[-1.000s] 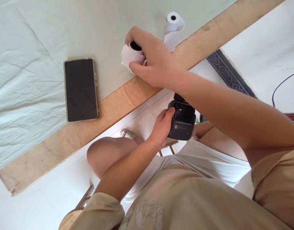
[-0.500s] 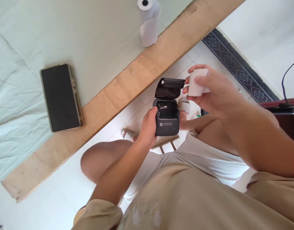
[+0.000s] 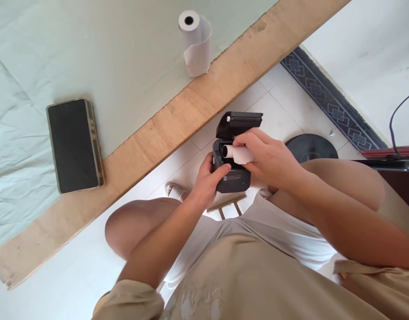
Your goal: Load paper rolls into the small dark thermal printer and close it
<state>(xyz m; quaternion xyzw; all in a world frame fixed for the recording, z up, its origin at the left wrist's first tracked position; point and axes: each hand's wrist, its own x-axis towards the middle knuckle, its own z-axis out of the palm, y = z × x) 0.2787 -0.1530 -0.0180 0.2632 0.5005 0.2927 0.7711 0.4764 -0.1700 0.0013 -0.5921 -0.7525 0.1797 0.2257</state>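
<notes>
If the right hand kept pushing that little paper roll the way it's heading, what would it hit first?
Most likely the open bay of the black printer, which the left hand holds. The right hand already has the paper roll at its mouth; depth is unclear.

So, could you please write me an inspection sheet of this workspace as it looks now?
Surface: table with a bare wooden edge, pale green cloth over the rest.
Job's things: small black printer, lid open; white paper roll at its open bay.
Clutter: phone face up; a second paper roll standing upright, tail loose.
Grips: left hand holds the printer; right hand holds the paper roll.
Cables: dark cable at far right.
Surroundings: white tiled floor, patterned border strip, round black disc.
</notes>
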